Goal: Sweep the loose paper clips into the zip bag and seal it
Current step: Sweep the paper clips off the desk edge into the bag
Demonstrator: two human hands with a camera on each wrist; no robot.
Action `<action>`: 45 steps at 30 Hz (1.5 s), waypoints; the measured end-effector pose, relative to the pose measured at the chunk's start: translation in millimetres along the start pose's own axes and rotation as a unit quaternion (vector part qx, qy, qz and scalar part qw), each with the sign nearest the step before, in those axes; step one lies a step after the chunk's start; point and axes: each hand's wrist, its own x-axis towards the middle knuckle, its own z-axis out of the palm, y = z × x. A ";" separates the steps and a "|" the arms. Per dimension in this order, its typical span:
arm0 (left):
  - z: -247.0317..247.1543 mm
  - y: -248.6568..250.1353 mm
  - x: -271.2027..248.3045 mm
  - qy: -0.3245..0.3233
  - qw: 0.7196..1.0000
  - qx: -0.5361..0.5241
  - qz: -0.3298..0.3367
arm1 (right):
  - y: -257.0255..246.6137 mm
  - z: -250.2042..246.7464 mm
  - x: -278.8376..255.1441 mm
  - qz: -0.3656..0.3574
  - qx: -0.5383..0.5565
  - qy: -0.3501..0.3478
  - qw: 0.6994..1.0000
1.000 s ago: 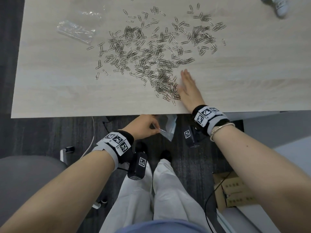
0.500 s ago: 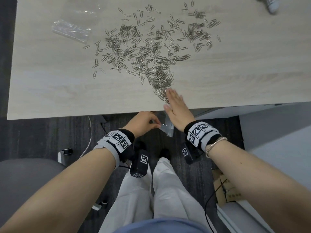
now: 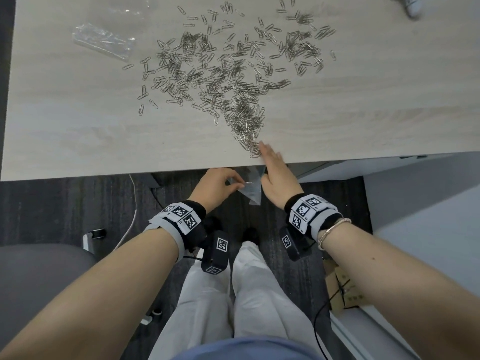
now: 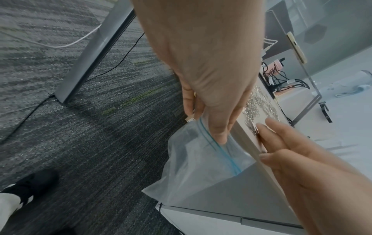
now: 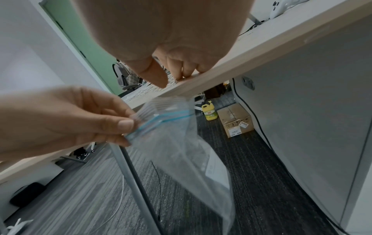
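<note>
Your left hand (image 3: pixel 217 187) pinches the limp, slippery zip bag (image 5: pixel 181 143) by its blue-striped lip just below the counter (image 3: pixel 78 141) edge, so keep hold there while your right hand (image 3: pixel 276 178), fingers (image 4: pixel 281 132) straight and together, rakes the light, skittery paper clips (image 3: pixel 244 120) over it.

Looks like an office: pale wood-grain surface (image 3: pixel 363 120) on grey metal legs (image 4: pixel 94 52), dark grey striped carpet tiles (image 4: pixel 60 127), grey swivel chair (image 3: pixel 31 276) at 8 o'clock, cables, brown cardboard boxes (image 5: pixel 235 119) underneath.
</note>
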 end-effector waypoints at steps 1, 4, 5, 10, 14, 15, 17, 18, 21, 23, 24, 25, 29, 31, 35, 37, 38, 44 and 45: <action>1.3 0.4 -0.6 0.007 1.000 0.000 0.001 | -0.5 3.4 -2.0 0.005 0.007 -0.005 1.000; 2.7 1.9 -2.0 0.018 1.000 -0.010 0.000 | -0.2 11.6 -7.1 0.006 0.031 -0.017 0.999; 2.5 1.8 -2.2 0.019 1.000 -0.014 0.001 | -0.6 13.1 -9.2 -0.003 0.037 -0.023 0.999; 3.7 -0.7 -2.8 0.022 1.000 -0.019 0.008 | 1.9 12.3 -16.2 -0.039 0.085 -0.030 0.995; 4.8 0.7 -3.6 0.030 0.999 -0.039 0.003 | 1.6 -1.6 2.5 -0.030 0.088 0.038 0.995; 4.2 1.4 -3.8 0.027 0.999 -0.043 0.000 | 0.0 -6.2 10.9 -0.027 0.083 0.050 0.995; 2.2 0.6 -4.4 0.027 0.998 -0.049 -0.004 | -5.3 -13.1 28.3 -0.039 0.067 0.055 0.995; 0.7 -0.6 -5.4 0.028 0.998 -0.049 -0.006 | -7.8 -13.9 36.9 -0.049 0.060 0.051 0.996; -4.7 -5.0 -8.4 0.023 0.999 -0.047 -0.003 | -12.1 -11.7 56.2 -0.061 0.043 0.025 0.997; -6.9 -7.3 -9.2 0.017 0.999 -0.050 0.003 | -12.4 -9.3 59.6 -0.060 0.030 0.006 0.998; -7.4 -7.7 -9.0 0.015 0.999 -0.050 0.006 | -12.1 -8.3 58.5 -0.062 0.022 0.002 0.998; -7.3 -8.0 -8.8 0.015 0.999 -0.051 0.008 | -11.7 -7.4 55.9 -0.064 0.019 0.000 0.998; -6.0 -5.9 -9.1 0.026 0.998 -0.061 0.008 | -12.8 -4.5 39.6 -0.075 0.034 -0.009 0.997; -5.7 -4.8 -9.4 0.030 0.997 -0.068 0.003 | -13.7 -3.6 31.9 -0.076 0.047 -0.016 0.996; -5.6 -5.2 -8.4 0.034 0.997 -0.066 -0.004 | -13.7 0.8 24.6 -0.080 0.086 0.004 0.993; -5.7 -6.0 -8.5 0.030 0.998 -0.062 -0.006 | -11.7 -1.2 29.6 -0.076 0.086 0.049 0.992; -5.7 -6.2 -8.7 0.027 0.998 -0.062 -0.007 | -10.6 -3.6 33.2 -0.063 0.078 0.065 0.993; -4.6 -6.7 -7.4 0.020 0.997 -0.075 -0.013 | -8.2 -7.2 34.0 -0.029 0.086 0.037 0.995; -3.6 -6.3 -7.1 0.021 0.997 -0.077 -0.011 | -6.4 -8.4 31.7 -0.024 0.089 0.048 0.995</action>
